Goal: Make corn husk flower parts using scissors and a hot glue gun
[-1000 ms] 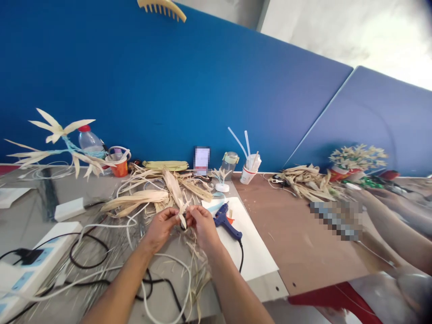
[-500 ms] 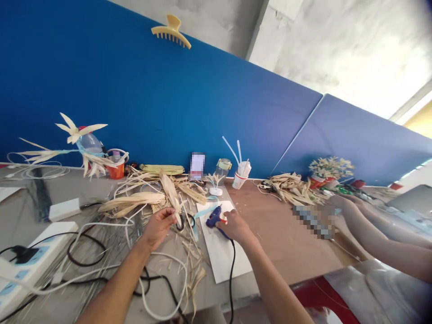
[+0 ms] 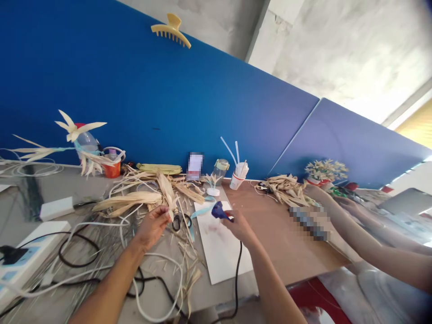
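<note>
My left hand (image 3: pixel 152 228) is closed, thumb and fingertips pinching the lower tip of a pale corn husk (image 3: pixel 171 211). Just right of those fingers lie scissors (image 3: pixel 176 223) with black handles, partly covered by husk strips. In my right hand (image 3: pixel 240 225) is a dark blue hot glue gun (image 3: pixel 218 210), its nose tipped up and left above a white sheet (image 3: pixel 224 254). A black cord hangs from it toward the table's front edge. Behind the sheet, a small husk flower (image 3: pixel 212 181) stands on a round white base.
Husks (image 3: pixel 128 202) and loose cables spread across the left, beside a white power strip (image 3: pixel 30 252). A paper cup (image 3: pixel 238 177) with straws, a phone (image 3: pixel 195 165) and a clear bottle (image 3: pixel 220 168) stand along the blue partition. At right, another person's arm (image 3: pixel 340 225) reaches toward a husk pile (image 3: pixel 283 189).
My right hand has raised the glue gun off the sheet and turned it. My left hand keeps its pinch on the husk. The other person's hand has reached farther left toward the potted flowers.
</note>
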Tool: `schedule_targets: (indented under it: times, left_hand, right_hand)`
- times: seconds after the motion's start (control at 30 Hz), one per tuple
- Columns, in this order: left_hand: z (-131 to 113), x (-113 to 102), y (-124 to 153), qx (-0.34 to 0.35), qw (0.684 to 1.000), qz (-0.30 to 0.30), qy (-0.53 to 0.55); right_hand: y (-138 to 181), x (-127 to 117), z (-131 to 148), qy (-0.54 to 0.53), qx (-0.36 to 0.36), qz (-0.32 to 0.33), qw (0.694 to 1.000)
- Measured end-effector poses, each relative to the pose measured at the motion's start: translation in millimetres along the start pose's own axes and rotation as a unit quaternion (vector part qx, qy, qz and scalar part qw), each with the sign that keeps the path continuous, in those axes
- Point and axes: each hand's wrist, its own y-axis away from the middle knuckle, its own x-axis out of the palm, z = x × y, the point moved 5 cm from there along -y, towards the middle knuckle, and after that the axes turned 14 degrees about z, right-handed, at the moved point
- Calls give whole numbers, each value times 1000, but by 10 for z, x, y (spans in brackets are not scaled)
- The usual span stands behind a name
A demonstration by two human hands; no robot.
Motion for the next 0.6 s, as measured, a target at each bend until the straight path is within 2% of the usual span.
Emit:
schedule_targets:
  times: [0.07,0.13,0.2,0.27,0.37,0.6]
  left_hand:
    - [-3,9,1,-2,1000,4,5]
    - [-8,22,5,-5,1000,6,12]
    - [-13,37,12,-12,1000,8,20]
    - [-16,45,19,-18,999,5,28]
    - [-21,30,24,-18,999,-2,31]
    - [-16,-119,27,6,999,-29,21]
  right_hand:
    - [35,-68,28,-192,-50,14,980]
    - [73,-76,145,-362,-121,41,923]
    - [103,-11,319,-449,-181,91,870]
    - [110,121,494,-459,-211,157,849]
    - [68,345,674,-419,-240,223,847]
    - [-68,690,706,-384,-271,271,840]
